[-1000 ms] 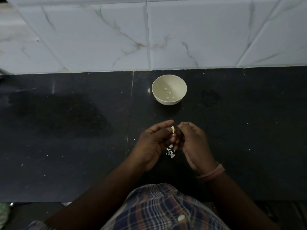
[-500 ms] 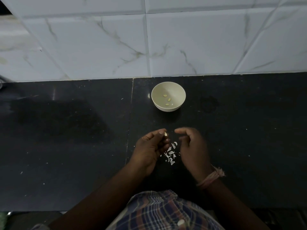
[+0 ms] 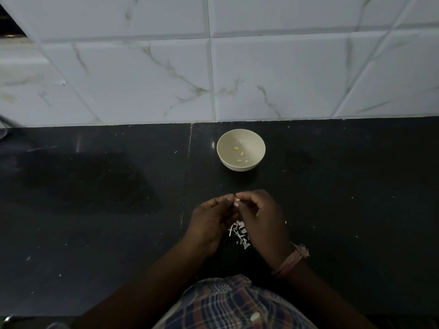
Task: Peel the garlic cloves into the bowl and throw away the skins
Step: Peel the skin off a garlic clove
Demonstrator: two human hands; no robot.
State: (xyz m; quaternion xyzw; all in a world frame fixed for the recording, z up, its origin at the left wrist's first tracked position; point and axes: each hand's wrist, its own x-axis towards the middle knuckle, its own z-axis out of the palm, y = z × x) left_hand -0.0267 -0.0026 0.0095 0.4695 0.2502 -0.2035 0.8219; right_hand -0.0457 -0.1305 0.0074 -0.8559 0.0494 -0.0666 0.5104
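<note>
Left hand (image 3: pixel 211 216) and right hand (image 3: pixel 260 214) both pinch a garlic clove (image 3: pixel 236 199) over skins (image 3: pixel 240 233) on the tabletop (image 3: pixel 95 210), near the bowl (image 3: pixel 240 149)

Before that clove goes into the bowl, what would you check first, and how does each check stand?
1. Clove held: ok, both the left hand and right hand pinch it.
2. Clove fully peeled: cannot tell, mostly hidden by fingers.
3. Bowl upright and open: ok.
4. Room in bowl: ok, only a few peeled cloves inside.
5. Skins thrown away: not ok, they lie on the counter under the hands.
</note>
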